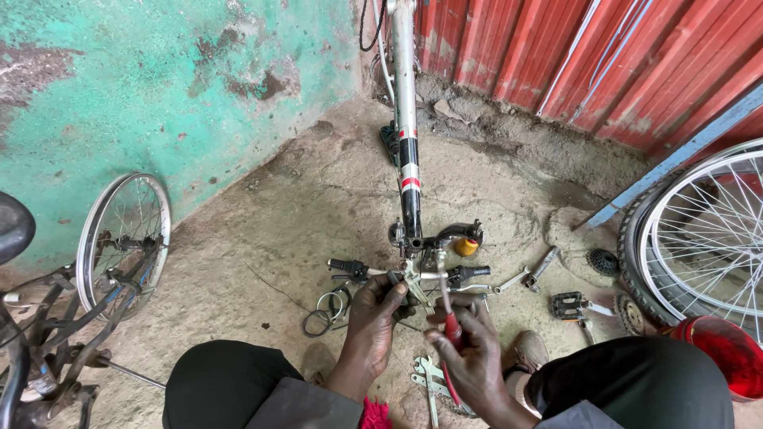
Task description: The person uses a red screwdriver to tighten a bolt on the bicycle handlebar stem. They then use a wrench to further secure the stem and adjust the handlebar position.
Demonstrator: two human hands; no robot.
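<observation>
Two knees in dark trousers [230, 381] fill the bottom edge, seen from above by a person crouched on a rough concrete floor [262, 214]. Between the knees, both bare hands work at the handlebar [413, 274] of an upturned bicycle frame [407, 119], which rests on the floor just ahead and stretches away toward the corner of the room.

Left hand [377, 318] — fingers curled and closed around the middle of the handlebar, near the stem. Right hand [469, 349] — closed in a fist around a red-handled screwdriver [451, 330], its shaft pointing up toward the clamp at the centre of the bar. Whether the tip touches the clamp cannot be told.

Flat spanners [429, 377] lie on the floor beneath the right wrist. A coil of black cable [326, 310] sits just left of the left hand. To the right of the handlebar lie a crank arm [542, 266], a pedal [568, 304] and a toothed sprocket [604, 260]. Further right, a spoked wheel with a tyre [699, 238] leans by a red corrugated metal wall [604, 56], and a red bowl [723, 353] sits below it. At left, another spoked wheel [123, 238] stands against a worn green wall [159, 87].
</observation>
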